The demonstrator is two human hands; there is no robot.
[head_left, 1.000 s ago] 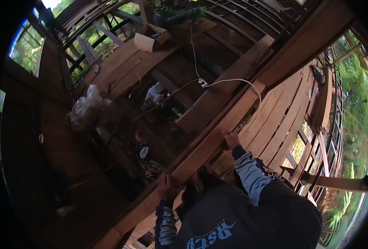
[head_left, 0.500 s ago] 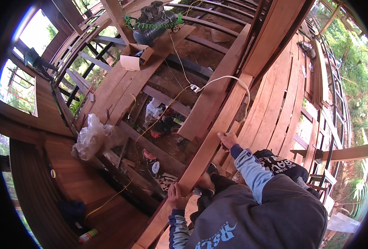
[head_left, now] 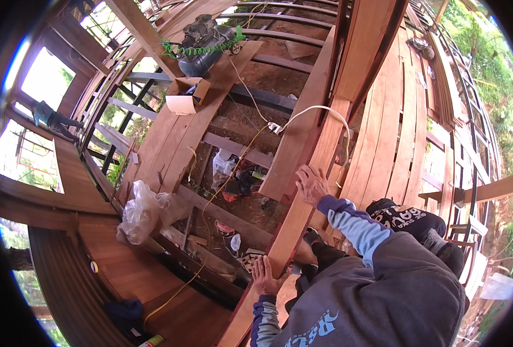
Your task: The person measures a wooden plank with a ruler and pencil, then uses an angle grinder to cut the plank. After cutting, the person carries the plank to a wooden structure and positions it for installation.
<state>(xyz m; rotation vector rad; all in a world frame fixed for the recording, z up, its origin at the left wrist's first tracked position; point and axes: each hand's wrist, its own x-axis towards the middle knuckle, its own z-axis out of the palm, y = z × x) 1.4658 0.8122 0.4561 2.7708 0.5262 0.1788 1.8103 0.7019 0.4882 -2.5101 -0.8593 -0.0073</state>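
My left hand [head_left: 267, 277] lies at the near part of a long wooden beam [head_left: 297, 225], its fingers extended over the wood. My right hand [head_left: 313, 186] rests farther along that beam, fingers spread and bent slightly at the tips. A white cord [head_left: 344, 130] curves beside the beam and joins a power strip [head_left: 274, 127]. A wide plank [head_left: 295, 153] lies along the beam's left. Just right of my right arm is a black printed cloth item [head_left: 404, 225], its exact form unclear.
Open joists [head_left: 233, 144] expose soil and litter. An air compressor [head_left: 201, 55] stands beside a cardboard box [head_left: 181, 104]. Another person [head_left: 54, 121] is at far left. Crumpled plastic [head_left: 143, 214] and a yellow cord [head_left: 155, 309] lie left. Floorboards [head_left: 383, 150] run along the right.
My right hand has moved farther up the beam and its fingers have spread. My left hand remains on the beam. The view has shifted slightly and become brighter.
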